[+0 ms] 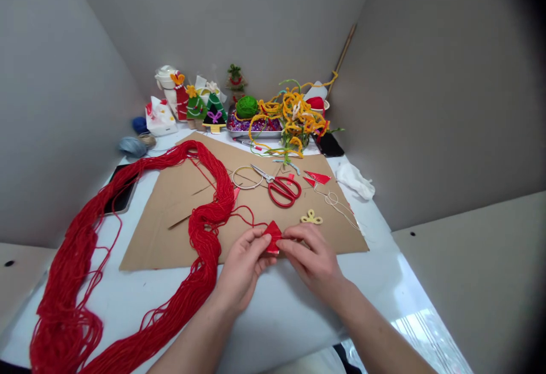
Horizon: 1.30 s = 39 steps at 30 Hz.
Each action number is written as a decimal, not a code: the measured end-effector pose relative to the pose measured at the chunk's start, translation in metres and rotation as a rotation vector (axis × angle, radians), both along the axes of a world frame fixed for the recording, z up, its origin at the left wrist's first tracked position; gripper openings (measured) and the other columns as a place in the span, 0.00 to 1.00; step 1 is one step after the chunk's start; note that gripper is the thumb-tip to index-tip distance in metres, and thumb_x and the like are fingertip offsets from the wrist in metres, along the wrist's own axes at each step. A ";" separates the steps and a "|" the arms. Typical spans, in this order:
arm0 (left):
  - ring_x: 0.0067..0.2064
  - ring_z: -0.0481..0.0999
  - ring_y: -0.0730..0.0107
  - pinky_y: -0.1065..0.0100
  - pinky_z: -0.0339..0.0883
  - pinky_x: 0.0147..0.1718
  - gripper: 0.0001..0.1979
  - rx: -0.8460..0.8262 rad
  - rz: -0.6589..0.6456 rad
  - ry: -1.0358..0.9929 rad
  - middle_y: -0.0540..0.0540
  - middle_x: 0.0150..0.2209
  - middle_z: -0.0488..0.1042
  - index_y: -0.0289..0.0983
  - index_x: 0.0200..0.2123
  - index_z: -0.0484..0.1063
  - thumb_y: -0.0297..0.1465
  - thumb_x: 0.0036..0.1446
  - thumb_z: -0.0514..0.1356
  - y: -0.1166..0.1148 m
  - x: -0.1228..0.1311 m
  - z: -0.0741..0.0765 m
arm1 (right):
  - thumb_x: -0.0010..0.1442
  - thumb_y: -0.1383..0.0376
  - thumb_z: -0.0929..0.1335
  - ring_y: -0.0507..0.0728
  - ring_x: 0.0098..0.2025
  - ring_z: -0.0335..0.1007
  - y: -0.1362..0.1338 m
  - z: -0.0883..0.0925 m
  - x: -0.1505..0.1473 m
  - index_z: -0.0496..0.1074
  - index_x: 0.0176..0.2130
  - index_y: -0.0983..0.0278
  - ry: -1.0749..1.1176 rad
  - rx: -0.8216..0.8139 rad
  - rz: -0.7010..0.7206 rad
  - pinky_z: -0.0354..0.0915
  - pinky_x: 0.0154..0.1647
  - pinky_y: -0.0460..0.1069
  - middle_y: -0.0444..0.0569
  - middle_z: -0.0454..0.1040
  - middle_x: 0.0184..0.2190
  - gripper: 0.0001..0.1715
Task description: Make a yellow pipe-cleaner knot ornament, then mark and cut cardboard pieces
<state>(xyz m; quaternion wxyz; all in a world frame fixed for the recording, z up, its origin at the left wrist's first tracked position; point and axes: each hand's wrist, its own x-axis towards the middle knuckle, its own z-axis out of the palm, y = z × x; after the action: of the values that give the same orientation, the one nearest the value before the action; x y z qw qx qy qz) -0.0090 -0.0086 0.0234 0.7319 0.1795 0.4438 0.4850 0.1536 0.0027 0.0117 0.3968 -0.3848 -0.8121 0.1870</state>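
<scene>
A small red triangular piece [272, 231] is gripped between the thumb and fingers of my left hand [245, 263], its tip pointing away from me. My right hand [313, 254] has its fingers pinched together at the triangle's right edge; what lies between those fingertips is hidden. From the triangle a strand of red yarn [248, 210] curves left to the large red skein [209, 214]. Beyond my hands lie red-handled scissors [284, 190], a thin hoop [234, 177], a pale yellow looped trim [311, 218] and a red scrap with white thread [318, 179].
A cardboard sheet [153, 231] covers the table's middle. At the back stand a bead tray [256, 133], a heap of yellow yarn [296, 109], a green yarn ball [247, 107] and decorated trees [196, 105]. Phones lie left [121, 189] and right [330, 145], near a crumpled tissue [355, 180].
</scene>
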 end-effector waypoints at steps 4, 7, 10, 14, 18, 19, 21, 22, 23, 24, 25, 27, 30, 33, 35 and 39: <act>0.30 0.72 0.76 0.74 0.68 0.29 0.12 0.057 0.073 0.168 0.50 0.29 0.73 0.36 0.34 0.69 0.32 0.47 0.66 0.000 0.002 -0.003 | 0.61 0.68 0.64 0.57 0.43 0.68 0.000 -0.002 -0.001 0.72 0.44 0.59 0.185 -0.230 -0.108 0.66 0.43 0.53 0.52 0.70 0.42 0.12; 0.31 0.72 0.74 0.73 0.69 0.29 0.12 0.103 0.076 0.294 0.49 0.29 0.73 0.35 0.33 0.69 0.33 0.45 0.67 0.001 0.003 -0.006 | 0.60 0.61 0.65 0.56 0.37 0.70 0.002 0.000 -0.004 0.72 0.40 0.62 0.352 -0.566 -0.180 0.68 0.36 0.50 0.51 0.73 0.38 0.10; 0.31 0.73 0.72 0.72 0.68 0.30 0.13 0.111 0.044 0.358 0.49 0.30 0.74 0.35 0.32 0.70 0.34 0.44 0.67 0.001 0.005 -0.007 | 0.57 0.58 0.67 0.53 0.28 0.68 0.004 0.001 -0.005 0.72 0.35 0.64 0.425 -0.791 -0.182 0.66 0.29 0.47 0.46 0.73 0.28 0.12; 0.31 0.73 0.72 0.71 0.68 0.33 0.12 0.151 0.042 0.420 0.50 0.29 0.74 0.36 0.31 0.71 0.34 0.43 0.67 0.001 0.006 -0.006 | 0.55 0.59 0.68 0.51 0.25 0.64 0.003 0.001 -0.006 0.71 0.29 0.64 0.414 -0.831 -0.207 0.62 0.27 0.46 0.43 0.70 0.23 0.10; 0.30 0.72 0.73 0.72 0.67 0.32 0.10 0.205 0.032 0.472 0.50 0.28 0.74 0.36 0.30 0.72 0.33 0.44 0.66 0.001 0.005 -0.006 | 0.56 0.59 0.67 0.51 0.27 0.65 0.003 0.006 -0.002 0.72 0.29 0.64 0.370 -0.858 -0.153 0.62 0.29 0.46 0.43 0.70 0.23 0.11; 0.29 0.72 0.74 0.72 0.66 0.31 0.10 0.198 0.025 0.477 0.51 0.27 0.74 0.36 0.30 0.72 0.34 0.44 0.66 0.001 0.005 -0.006 | 0.57 0.58 0.67 0.52 0.28 0.66 0.004 0.007 0.002 0.72 0.30 0.64 0.352 -0.834 -0.158 0.62 0.30 0.46 0.44 0.71 0.25 0.11; 0.28 0.72 0.74 0.73 0.66 0.30 0.11 0.168 0.034 0.476 0.51 0.26 0.73 0.36 0.30 0.71 0.34 0.44 0.66 0.001 0.005 -0.006 | 0.58 0.57 0.66 0.54 0.31 0.68 0.008 0.008 0.016 0.73 0.33 0.63 0.315 -0.724 -0.254 0.64 0.33 0.48 0.47 0.73 0.29 0.12; 0.28 0.72 0.74 0.72 0.67 0.30 0.11 0.151 0.046 0.469 0.52 0.26 0.72 0.36 0.30 0.70 0.34 0.44 0.66 0.001 0.005 -0.006 | 0.58 0.56 0.66 0.55 0.32 0.69 0.011 0.007 0.026 0.73 0.35 0.63 0.297 -0.643 -0.347 0.64 0.35 0.49 0.48 0.74 0.32 0.13; 0.28 0.72 0.74 0.72 0.68 0.30 0.12 0.135 0.060 0.459 0.52 0.26 0.72 0.36 0.31 0.70 0.35 0.44 0.66 0.001 0.005 -0.006 | 0.58 0.56 0.66 0.56 0.33 0.69 0.014 0.005 0.035 0.72 0.37 0.62 0.259 -0.558 -0.442 0.64 0.36 0.50 0.49 0.74 0.34 0.13; 0.29 0.73 0.73 0.71 0.68 0.30 0.12 0.121 0.070 0.450 0.52 0.27 0.72 0.36 0.31 0.70 0.35 0.44 0.66 0.001 0.005 -0.006 | 0.59 0.56 0.66 0.56 0.33 0.68 0.018 0.003 0.045 0.72 0.38 0.62 0.191 -0.481 -0.528 0.63 0.37 0.51 0.49 0.74 0.34 0.13; 0.29 0.74 0.72 0.70 0.69 0.31 0.13 0.111 0.076 0.444 0.51 0.28 0.72 0.36 0.31 0.69 0.36 0.44 0.66 0.001 0.006 -0.006 | 0.58 0.56 0.66 0.56 0.32 0.67 0.021 0.000 0.054 0.72 0.38 0.62 0.114 -0.412 -0.585 0.62 0.37 0.52 0.49 0.74 0.35 0.13; 0.30 0.75 0.71 0.70 0.70 0.30 0.13 0.107 0.073 0.444 0.51 0.29 0.72 0.36 0.32 0.69 0.36 0.44 0.66 0.001 0.007 -0.007 | 0.58 0.55 0.66 0.58 0.34 0.67 0.027 -0.008 0.066 0.72 0.38 0.61 -0.018 -0.341 -0.594 0.61 0.38 0.53 0.50 0.73 0.36 0.13; 0.30 0.75 0.72 0.72 0.69 0.28 0.13 0.134 0.072 0.482 0.50 0.29 0.73 0.36 0.32 0.69 0.36 0.45 0.66 0.002 0.008 -0.009 | 0.54 0.54 0.69 0.61 0.40 0.66 0.034 -0.018 0.067 0.72 0.36 0.62 -0.144 -0.298 -0.560 0.60 0.42 0.55 0.51 0.71 0.36 0.14; 0.29 0.75 0.71 0.73 0.68 0.24 0.13 0.139 0.063 0.504 0.50 0.29 0.73 0.36 0.32 0.68 0.36 0.46 0.65 0.003 0.008 -0.010 | 0.53 0.56 0.69 0.61 0.39 0.66 0.036 -0.022 0.056 0.71 0.33 0.62 -0.182 -0.315 -0.560 0.60 0.41 0.54 0.50 0.70 0.34 0.12; 0.29 0.75 0.71 0.74 0.68 0.23 0.13 0.129 0.060 0.504 0.50 0.29 0.72 0.36 0.32 0.67 0.36 0.46 0.65 0.004 0.007 -0.010 | 0.54 0.58 0.68 0.58 0.34 0.66 0.036 -0.021 0.050 0.69 0.31 0.62 -0.144 -0.395 -0.559 0.60 0.36 0.51 0.48 0.71 0.31 0.09; 0.27 0.75 0.73 0.74 0.69 0.24 0.14 0.113 0.065 0.474 0.51 0.28 0.72 0.36 0.33 0.66 0.36 0.47 0.64 0.006 0.006 -0.008 | 0.55 0.59 0.67 0.54 0.27 0.66 0.036 -0.015 0.046 0.67 0.31 0.61 0.006 -0.553 -0.543 0.59 0.29 0.48 0.44 0.72 0.26 0.08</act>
<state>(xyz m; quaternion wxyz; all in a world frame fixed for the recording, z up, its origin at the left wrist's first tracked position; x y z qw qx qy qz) -0.0032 -0.0028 0.0151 0.5802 0.3144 0.5809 0.4766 0.1994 0.0384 -0.0029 0.3154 -0.6777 -0.5986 0.2880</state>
